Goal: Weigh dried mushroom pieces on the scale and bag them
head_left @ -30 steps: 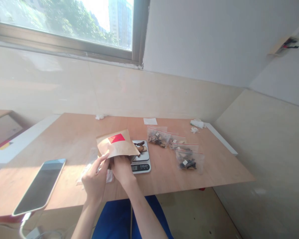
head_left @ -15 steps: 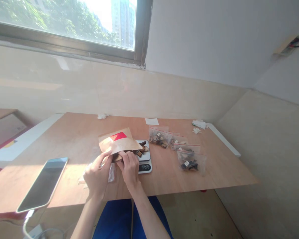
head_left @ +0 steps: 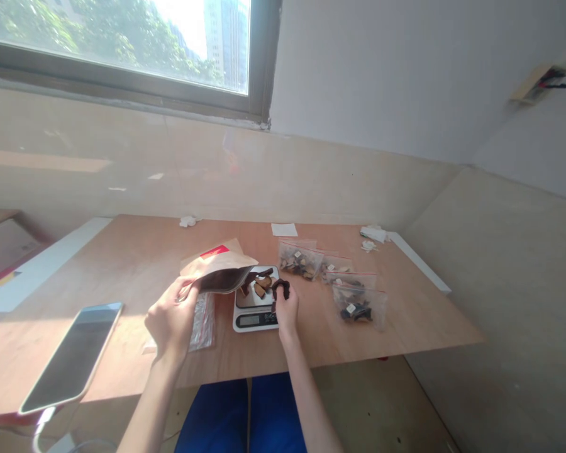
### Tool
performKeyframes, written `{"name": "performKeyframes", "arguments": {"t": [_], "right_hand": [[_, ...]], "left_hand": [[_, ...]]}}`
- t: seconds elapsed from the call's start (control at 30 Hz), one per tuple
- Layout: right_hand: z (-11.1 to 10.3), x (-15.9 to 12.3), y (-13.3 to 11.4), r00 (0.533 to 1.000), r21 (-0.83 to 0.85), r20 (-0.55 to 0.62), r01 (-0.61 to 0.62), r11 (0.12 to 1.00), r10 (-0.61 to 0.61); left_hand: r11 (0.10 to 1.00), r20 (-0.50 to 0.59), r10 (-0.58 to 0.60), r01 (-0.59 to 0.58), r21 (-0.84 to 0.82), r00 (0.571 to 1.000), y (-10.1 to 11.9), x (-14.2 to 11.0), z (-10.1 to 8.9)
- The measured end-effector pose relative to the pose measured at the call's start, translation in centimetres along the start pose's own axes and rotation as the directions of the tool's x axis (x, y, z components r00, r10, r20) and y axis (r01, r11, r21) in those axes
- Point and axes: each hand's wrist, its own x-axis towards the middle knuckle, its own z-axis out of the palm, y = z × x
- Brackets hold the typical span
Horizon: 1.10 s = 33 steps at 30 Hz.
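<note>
My left hand [head_left: 172, 318] grips the edge of a brown paper pouch [head_left: 233, 255] with a red label, its dark mouth gaping toward me. To the right, my right hand [head_left: 287, 308] pinches a dark brown dried slice [head_left: 280, 289] over the right side of a small white kitchen scale [head_left: 238, 321]. Several brown and tan dried pieces [head_left: 263, 286] lie on the scale's plate. The scale's display is too small to read. Under the left hand's side, clear plastic bags [head_left: 202, 324] lie flat on the table.
Several clear zip bags of dried pieces [head_left: 357, 308] with small white labels stand right of the scale. A phone [head_left: 73, 355] with a cable lies at the left on the wooden table [head_left: 405, 327]. A white paper [head_left: 283, 229] and crumpled tissues [head_left: 375, 234] lie toward the back.
My right hand has come out from the pouch mouth and moved right, over the scale, with a dark slice. The pouch has tipped, its opening now visible, and more of the scale shows.
</note>
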Motion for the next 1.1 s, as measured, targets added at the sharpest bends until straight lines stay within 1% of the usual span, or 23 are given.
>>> {"name": "performKeyframes", "arguments": {"t": [0.07,0.1,0.2,0.37,0.6,0.73,0.83,0.87,0.97,1.1], "right_hand": [[-0.7,1.1,0.3,0.996,-0.05,0.091,-0.02,0.999,0.025],[-1.0,1.5,0.3,0.993,-0.064,0.117,-0.019,0.998,0.026],[-1.5,2.0,0.1,0.985,-0.094,0.166,-0.03,0.995,0.045],[-2.4,2.1,-0.4,0.959,-0.128,0.258,-0.085,0.988,0.117],[-3.2,2.2,-1.5,0.928,-0.136,0.343,-0.105,0.985,0.146],[-4.2,2.1,-1.2,0.917,-0.148,0.362,-0.121,0.981,0.168],[-5.4,2.2,-0.1,0.924,-0.108,0.34,-0.145,0.984,0.174],[-5.8,2.2,0.4,0.936,-0.081,0.307,-0.154,0.985,0.172],[-7.0,2.6,2.1,0.974,-0.014,0.157,-0.163,0.987,0.163],[-8.0,3.3,4.0,0.989,-0.01,0.008,-0.148,0.989,0.148]], "left_hand": [[1.0,0.012,-0.006,0.006,-0.004,1.0,-0.1,0.1,0.0],[1.0,0.018,-0.009,0.009,-0.008,1.0,-0.1,0.1,0.0],[1.0,0.032,-0.015,0.016,-0.019,0.999,-0.1,-0.1,-0.1],[1.0,0.035,-0.017,0.018,-0.02,0.999,0.0,-0.1,-0.3],[1.0,0.028,-0.006,0.006,-0.027,1.0,0.2,0.0,-0.5],[0.999,0.015,0.006,-0.006,-0.04,1.0,0.1,0.0,-0.4],[0.999,0.002,0.021,-0.021,-0.037,1.0,-0.1,0.0,-0.2],[0.999,-0.003,0.025,-0.025,-0.035,1.0,-0.2,0.0,-0.2],[0.999,-0.009,0.018,-0.018,-0.03,1.0,-0.2,0.1,-0.2],[1.0,-0.005,-0.002,0.002,-0.029,1.0,-0.1,0.1,-0.2]]}}
